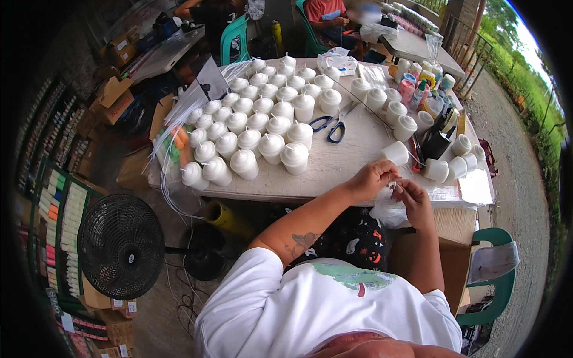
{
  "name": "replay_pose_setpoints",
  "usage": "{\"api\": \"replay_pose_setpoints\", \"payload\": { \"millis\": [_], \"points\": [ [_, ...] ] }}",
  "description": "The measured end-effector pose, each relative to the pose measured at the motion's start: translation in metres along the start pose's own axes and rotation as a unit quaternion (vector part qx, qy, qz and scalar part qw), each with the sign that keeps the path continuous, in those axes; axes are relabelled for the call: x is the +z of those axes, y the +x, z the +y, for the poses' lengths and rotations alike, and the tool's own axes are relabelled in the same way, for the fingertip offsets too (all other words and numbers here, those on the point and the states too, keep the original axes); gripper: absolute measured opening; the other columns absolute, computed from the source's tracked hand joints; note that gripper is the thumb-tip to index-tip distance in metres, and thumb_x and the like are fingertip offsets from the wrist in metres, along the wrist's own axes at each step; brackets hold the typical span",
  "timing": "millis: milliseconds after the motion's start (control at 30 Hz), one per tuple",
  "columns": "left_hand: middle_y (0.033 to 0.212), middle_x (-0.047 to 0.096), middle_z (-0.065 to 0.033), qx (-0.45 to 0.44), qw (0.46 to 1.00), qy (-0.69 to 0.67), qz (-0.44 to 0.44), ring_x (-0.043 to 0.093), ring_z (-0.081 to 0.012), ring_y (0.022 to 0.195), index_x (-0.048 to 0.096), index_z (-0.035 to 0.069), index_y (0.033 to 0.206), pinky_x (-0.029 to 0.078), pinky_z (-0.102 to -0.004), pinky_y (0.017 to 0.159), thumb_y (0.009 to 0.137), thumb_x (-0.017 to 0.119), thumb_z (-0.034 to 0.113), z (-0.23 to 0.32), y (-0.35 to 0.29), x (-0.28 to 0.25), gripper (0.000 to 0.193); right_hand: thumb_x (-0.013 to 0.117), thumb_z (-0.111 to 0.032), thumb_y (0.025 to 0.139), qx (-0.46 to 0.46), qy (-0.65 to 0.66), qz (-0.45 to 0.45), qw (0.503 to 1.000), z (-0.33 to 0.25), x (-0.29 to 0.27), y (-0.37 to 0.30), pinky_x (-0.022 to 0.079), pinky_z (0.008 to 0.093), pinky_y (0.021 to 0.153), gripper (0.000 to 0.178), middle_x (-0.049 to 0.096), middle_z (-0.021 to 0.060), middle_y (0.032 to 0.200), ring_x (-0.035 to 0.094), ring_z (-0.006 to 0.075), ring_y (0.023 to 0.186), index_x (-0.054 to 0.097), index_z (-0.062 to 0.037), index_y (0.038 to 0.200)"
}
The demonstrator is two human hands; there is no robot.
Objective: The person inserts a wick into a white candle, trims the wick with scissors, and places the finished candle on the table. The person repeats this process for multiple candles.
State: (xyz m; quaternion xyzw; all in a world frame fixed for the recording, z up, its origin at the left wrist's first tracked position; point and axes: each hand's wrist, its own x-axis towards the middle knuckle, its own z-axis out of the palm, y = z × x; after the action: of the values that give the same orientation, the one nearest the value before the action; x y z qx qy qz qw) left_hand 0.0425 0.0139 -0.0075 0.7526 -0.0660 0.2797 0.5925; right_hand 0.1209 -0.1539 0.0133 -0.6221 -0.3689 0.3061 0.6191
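Near the front edge of the table, to the right, my two hands meet with fingertips pinched close together. A thin clear plastic bag (388, 210) hangs just below the fingers. My left hand (371, 179) is closed at the bag's top, and my right hand (416, 201) pinches it from the other side. The exact grip is small and partly hidden by the fingers. Just beyond my left hand lies a white candle (395, 153) on the tabletop. Blue-handled scissors (335, 130) rest farther back, their blades pointing away to the right.
Rows of upright white candles (262, 122) fill the table's left and middle. More candles, bottles (406, 89) and a black tape dispenser (439, 134) crowd the right. Long white strands (185, 116) droop off the left edge. A black fan (121, 246) stands left; people sit beyond.
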Motion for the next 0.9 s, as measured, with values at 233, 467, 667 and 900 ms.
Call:
{"api": "replay_pose_setpoints", "payload": {
  "millis": [233,467,667,900],
  "points": [
    [0.082,0.055,0.0005,-0.059,0.995,-0.076,-0.018,0.05,-0.0063,0.074,0.053,0.005,0.099,0.045,-0.023,0.068,0.1,0.049,0.015,-0.004,-0.004,-0.007,0.011,0.055,-0.018,0.097,-0.001,0.077,-0.037,0.996,-0.003,0.006,0.008,0.045,0.0234,0.073,0.019,0.062,0.0,0.086,0.056,0.0074,0.079,0.062,-0.0023,0.106],
    [0.09,0.053,-0.002,-0.045,0.997,-0.057,-0.01,0.05,-0.0083,0.078,0.051,0.005,0.1,0.044,-0.025,0.072,0.101,0.046,0.015,-0.008,-0.004,-0.007,0.011,0.055,-0.011,0.096,-0.034,-0.006,0.006,0.999,-0.004,0.014,0.014,0.045,0.0229,0.073,0.015,0.061,-0.0013,0.085,0.054,0.0066,0.079,0.061,-0.0012,0.106],
    [0.092,0.05,-0.0063,-0.063,0.995,-0.075,0.004,0.05,-0.0127,0.077,0.05,0.003,0.095,0.045,-0.0281,0.072,0.099,0.048,0.015,-0.008,-0.003,-0.006,0.013,0.061,-0.004,0.09,-0.083,-0.165,0.094,0.978,-0.001,0.022,0.016,0.047,0.0252,0.069,0.011,0.06,0.0033,0.082,0.056,0.0101,0.073,0.061,0.0006,0.1],
    [0.087,0.049,-0.0082,-0.031,0.999,0.026,0.029,0.047,-0.0183,0.077,0.047,0.004,0.089,0.042,-0.0305,0.072,0.098,0.052,0.016,-0.01,-0.003,-0.007,0.016,0.065,0.0,0.08,-0.217,-0.329,0.156,0.906,-0.017,0.038,0.013,0.049,0.0352,0.064,0.014,0.061,0.0134,0.081,0.061,0.0282,0.071,0.061,-0.0013,0.093]
  ]
}}
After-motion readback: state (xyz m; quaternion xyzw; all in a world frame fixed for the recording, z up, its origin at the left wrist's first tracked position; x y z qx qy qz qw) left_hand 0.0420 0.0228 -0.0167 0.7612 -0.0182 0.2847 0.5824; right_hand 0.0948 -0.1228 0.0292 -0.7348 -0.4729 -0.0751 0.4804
